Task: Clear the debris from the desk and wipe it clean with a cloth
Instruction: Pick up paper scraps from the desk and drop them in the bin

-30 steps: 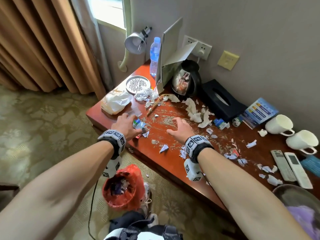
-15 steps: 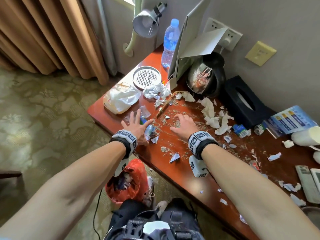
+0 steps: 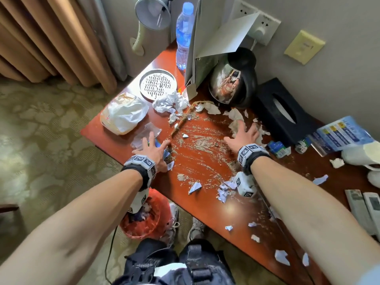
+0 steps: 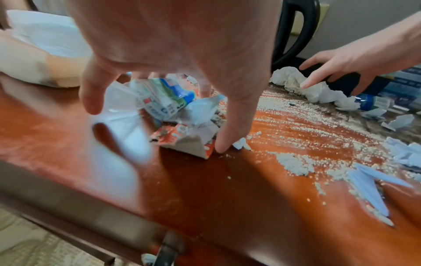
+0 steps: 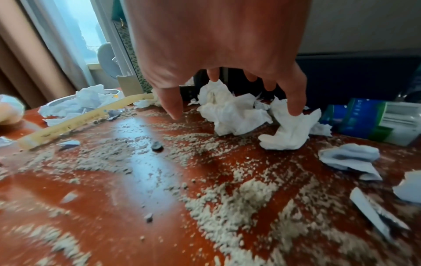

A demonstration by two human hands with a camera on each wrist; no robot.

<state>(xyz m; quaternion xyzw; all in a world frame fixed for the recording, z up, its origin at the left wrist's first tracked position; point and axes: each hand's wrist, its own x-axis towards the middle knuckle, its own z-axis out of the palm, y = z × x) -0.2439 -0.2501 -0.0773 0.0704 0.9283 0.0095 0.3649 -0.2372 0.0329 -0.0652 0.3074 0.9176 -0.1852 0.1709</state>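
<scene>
The red-brown desk [image 3: 115,133] is strewn with pale granules [image 3: 202,140], torn paper scraps [image 3: 195,187] and crumpled white tissues [image 5: 230,111]. My left hand [image 3: 151,148] lies near the desk's left front edge. Its fingers are spread over a heap of crumpled printed wrappers [image 4: 168,104], and its thumb [image 4: 230,136] touches the wood. My right hand [image 3: 243,133] reaches to the back right, with splayed fingers hovering just over the tissues, and it grips nothing. A yellowish stick [image 5: 75,122] lies among the granules. No cloth is in view.
A red-lined bin [image 3: 144,221] stands on the floor below the desk's front edge. At the back are a kettle [image 3: 234,83], black tissue box [image 3: 283,112], water bottle [image 3: 184,36], perforated metal disc [image 3: 158,84] and white bag [image 3: 123,114]. Remotes [image 3: 366,206] lie at the right.
My right hand has moved from the middle of the granules back and right to the tissues. My left hand has gone from curled to spread over the wrappers. My head has tilted down.
</scene>
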